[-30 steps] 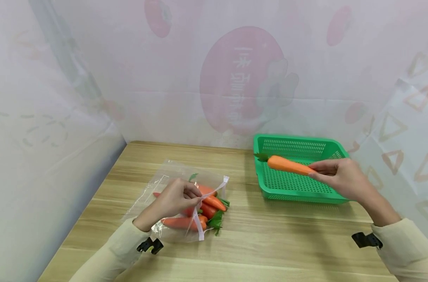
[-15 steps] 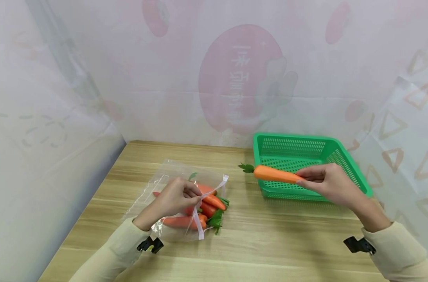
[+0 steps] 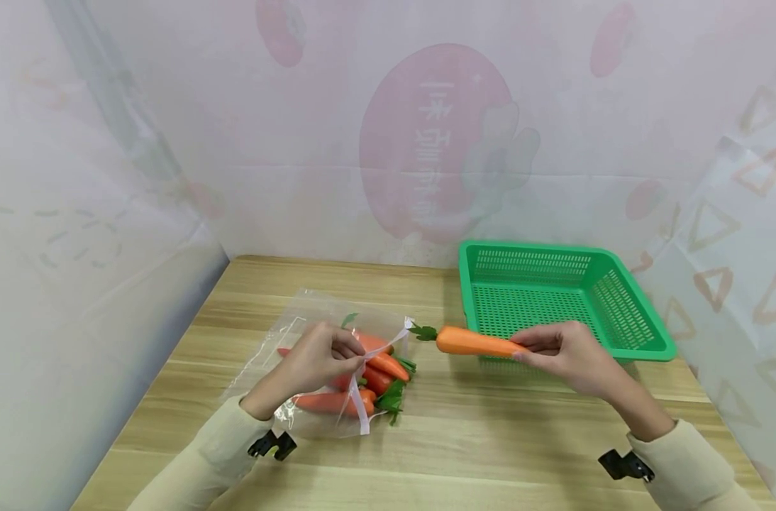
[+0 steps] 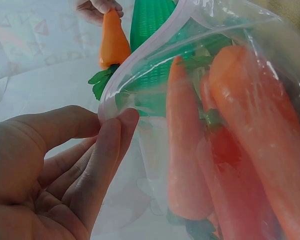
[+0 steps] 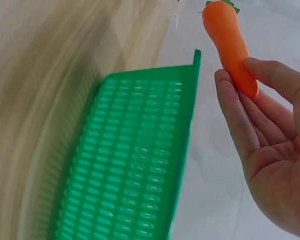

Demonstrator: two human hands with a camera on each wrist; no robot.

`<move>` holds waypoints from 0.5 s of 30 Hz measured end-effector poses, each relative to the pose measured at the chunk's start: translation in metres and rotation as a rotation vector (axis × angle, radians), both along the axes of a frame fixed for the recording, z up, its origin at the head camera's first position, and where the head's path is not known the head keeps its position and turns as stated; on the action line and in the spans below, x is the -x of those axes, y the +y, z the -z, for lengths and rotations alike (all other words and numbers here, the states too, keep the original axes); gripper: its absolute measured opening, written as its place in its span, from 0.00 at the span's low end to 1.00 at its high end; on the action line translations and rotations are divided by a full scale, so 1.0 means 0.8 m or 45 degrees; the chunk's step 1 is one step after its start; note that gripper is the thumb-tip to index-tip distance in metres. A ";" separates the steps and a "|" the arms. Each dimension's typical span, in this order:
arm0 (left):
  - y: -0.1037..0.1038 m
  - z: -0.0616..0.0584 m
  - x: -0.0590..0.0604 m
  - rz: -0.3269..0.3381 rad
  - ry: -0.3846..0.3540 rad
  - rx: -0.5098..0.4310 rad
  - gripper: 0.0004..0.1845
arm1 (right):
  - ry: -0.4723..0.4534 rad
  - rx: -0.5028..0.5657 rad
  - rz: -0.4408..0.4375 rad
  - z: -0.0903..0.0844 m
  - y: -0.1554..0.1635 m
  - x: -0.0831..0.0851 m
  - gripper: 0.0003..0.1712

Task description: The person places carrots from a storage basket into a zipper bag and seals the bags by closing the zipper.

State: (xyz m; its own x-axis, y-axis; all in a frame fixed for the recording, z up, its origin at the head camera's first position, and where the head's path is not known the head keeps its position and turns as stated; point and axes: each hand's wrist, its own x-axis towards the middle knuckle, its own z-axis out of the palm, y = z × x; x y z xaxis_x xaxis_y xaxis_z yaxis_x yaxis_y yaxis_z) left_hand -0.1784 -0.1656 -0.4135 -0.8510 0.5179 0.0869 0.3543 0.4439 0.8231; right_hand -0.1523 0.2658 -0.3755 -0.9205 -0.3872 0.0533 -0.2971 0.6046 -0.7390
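My left hand (image 3: 320,360) pinches the white rim of a clear zip bag (image 4: 140,65) between thumb and fingers, lifting its mouth. Inside the bag lie several orange carrots (image 4: 187,165) and at least one red pepper-like piece (image 4: 227,150) with a green stem. My right hand (image 3: 569,355) pinches an orange carrot (image 3: 474,343) by its narrow end. Held level above the table, that carrot points its green leaves (image 3: 424,331) left, close to the bag's upper corner. In the right wrist view, thumb and fingers close on the carrot's tip (image 5: 247,87).
A green perforated basket (image 3: 643,312) stands at the back right, behind my right hand. Wood-grain tabletop (image 3: 490,440) stretches in front of it. Printed pale cloth (image 3: 298,142) walls off the back and both sides.
My right hand has carried the carrot left and toward me, from over the basket to beside the bag's mouth. The left hand and bag have stayed in place.
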 end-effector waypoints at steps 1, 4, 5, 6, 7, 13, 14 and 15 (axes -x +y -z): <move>0.000 0.000 0.000 -0.001 0.000 -0.002 0.02 | -0.014 0.010 -0.001 0.005 -0.001 -0.001 0.16; -0.001 0.000 -0.001 -0.004 0.003 -0.002 0.02 | -0.059 0.050 0.011 0.019 -0.006 -0.006 0.16; -0.001 0.000 -0.001 -0.004 0.004 -0.001 0.02 | -0.072 0.064 0.014 0.024 -0.007 -0.008 0.16; -0.001 0.000 -0.001 -0.005 0.004 0.000 0.02 | -0.082 0.075 0.015 0.029 -0.009 -0.009 0.16; -0.001 0.000 -0.001 -0.006 0.004 0.002 0.02 | -0.092 0.085 0.021 0.033 -0.010 -0.011 0.16; 0.000 0.000 0.000 -0.002 -0.018 -0.010 0.03 | -0.071 0.131 0.023 0.060 -0.017 -0.014 0.15; -0.001 0.000 0.000 0.000 -0.024 -0.014 0.03 | -0.070 0.134 0.025 0.063 -0.019 -0.014 0.15; 0.000 0.000 0.000 0.002 -0.027 -0.016 0.03 | -0.067 0.137 0.027 0.066 -0.020 -0.014 0.15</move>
State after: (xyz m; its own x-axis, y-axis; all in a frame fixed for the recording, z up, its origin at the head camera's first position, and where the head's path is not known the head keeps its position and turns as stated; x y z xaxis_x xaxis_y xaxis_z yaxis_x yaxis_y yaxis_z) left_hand -0.1787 -0.1660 -0.4133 -0.8521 0.5179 0.0757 0.3373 0.4329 0.8360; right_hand -0.1414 0.2494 -0.4281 -0.9311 -0.3621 0.0445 -0.2438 0.5268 -0.8143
